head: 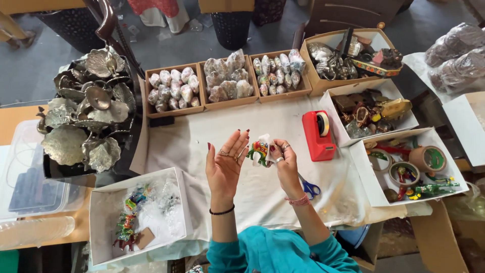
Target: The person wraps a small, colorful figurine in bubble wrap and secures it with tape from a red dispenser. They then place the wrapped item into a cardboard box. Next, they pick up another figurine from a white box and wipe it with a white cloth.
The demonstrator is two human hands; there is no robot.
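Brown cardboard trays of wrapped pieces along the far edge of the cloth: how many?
3, side by side: left tray, middle tray, right tray. The larger box of metalware further right is not counted.

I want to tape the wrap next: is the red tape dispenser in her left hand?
No, the red tape dispenser stands on the white cloth, apart from the open left hand.

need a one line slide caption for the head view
Right hand holds a small painted figurine beside the open left hand, over a white cloth with red tape dispenser.
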